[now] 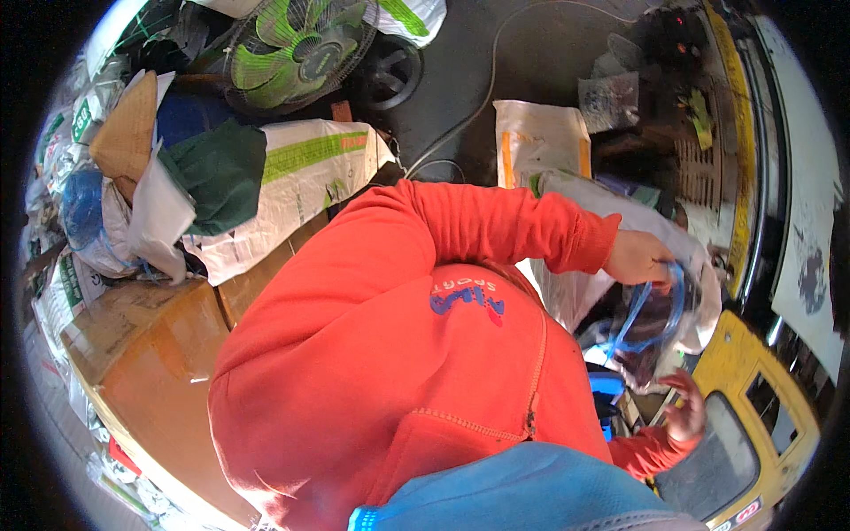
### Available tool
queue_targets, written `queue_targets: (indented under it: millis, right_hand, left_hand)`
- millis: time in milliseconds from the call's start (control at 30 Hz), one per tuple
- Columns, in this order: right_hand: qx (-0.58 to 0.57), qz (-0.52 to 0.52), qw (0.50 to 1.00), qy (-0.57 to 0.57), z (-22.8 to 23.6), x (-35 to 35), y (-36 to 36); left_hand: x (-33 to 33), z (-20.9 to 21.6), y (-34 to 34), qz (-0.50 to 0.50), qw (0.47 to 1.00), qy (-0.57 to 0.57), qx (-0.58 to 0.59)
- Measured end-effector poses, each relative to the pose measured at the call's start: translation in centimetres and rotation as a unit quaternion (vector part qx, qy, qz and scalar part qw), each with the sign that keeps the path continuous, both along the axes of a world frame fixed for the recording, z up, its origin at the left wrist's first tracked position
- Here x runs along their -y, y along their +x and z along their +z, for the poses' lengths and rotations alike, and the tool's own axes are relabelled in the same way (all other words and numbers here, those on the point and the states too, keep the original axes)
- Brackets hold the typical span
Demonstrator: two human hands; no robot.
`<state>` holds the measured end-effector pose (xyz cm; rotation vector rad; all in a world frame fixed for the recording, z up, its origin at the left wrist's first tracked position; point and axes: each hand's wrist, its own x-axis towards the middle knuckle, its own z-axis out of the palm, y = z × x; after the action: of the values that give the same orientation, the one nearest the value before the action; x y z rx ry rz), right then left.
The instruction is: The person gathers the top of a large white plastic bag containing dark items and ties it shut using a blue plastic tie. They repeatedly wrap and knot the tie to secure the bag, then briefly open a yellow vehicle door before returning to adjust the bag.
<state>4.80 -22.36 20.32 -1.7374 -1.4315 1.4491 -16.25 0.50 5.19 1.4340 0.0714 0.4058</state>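
My left hand [641, 259], in a red sleeve, is closed in a pinch on a strand of blue plastic twine [678, 305]. The twine hangs in a loose loop against a clear plastic bag [707, 301], whose dark contents I cannot make out. Lower down, past the bag's near edge, my right hand [683, 409] is raised with its fingers apart and slightly curled. Nothing shows in it. Under the bag, close to my body, a bright blue object [606, 384] is partly hidden.
A yellow frame with a dark pane [722, 451] stands beside my right hand. A cardboard box [168, 380] is at left, near white sacks [297, 190]. Farther off are a green-bladed fan [301, 57] and a cable [492, 71] across the floor. A yellow rail [742, 142] runs at right.
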Motion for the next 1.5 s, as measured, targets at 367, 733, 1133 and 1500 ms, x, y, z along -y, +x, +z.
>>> queue_targets:
  millis: [367, 733, 1133, 1500]
  right_hand:
    - [0.004, 0.121, 0.983, -0.139, -14.1, -51.8, -15.0]
    - [-0.218, 0.396, 0.852, -0.264, -59.1, -84.7, -51.7]
    - [0.022, 0.706, 0.693, 0.144, -66.9, -81.4, -76.2]
    - [0.016, 0.699, 0.698, 0.155, -68.3, -80.7, -77.2]
  left_hand:
    - [-10.5, -18.1, -2.0, -0.176, 0.883, -0.417, -0.126]
    - [-33.1, -38.6, -16.7, 0.148, 0.835, -0.494, -0.192]
    - [-38.8, -42.6, -26.1, 0.260, 0.786, -0.522, -0.205]
    - [-38.6, -42.3, -25.5, 0.290, 0.774, -0.527, -0.198]
